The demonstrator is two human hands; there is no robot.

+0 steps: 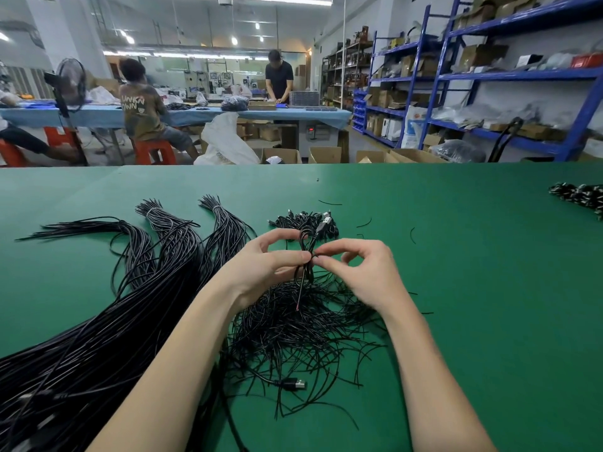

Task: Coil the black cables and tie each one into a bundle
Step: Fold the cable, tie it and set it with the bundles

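The green desk (456,256) is laid out like a work line: a long sheaf of uncoiled black cables (98,337) sweeps in from the near left, probably so that one can be drawn off at a time, and a loose heap of short black tie wires (293,327) lies directly beneath the hands, within easy reach. Beyond the hands, toward the far side, sits a small pile of finished bundles (303,221), and another dark pile (580,197) lies at the far right edge. The coiled cable (305,259) is held upright above the tie heap, its loops gathered at the waist. The left hand (261,265) pinches that waist between thumb and fingertips, keeping the coil from springing apart. The right hand (359,269), fingers curled, pinches at the same spot, seemingly twisting a tie closed.
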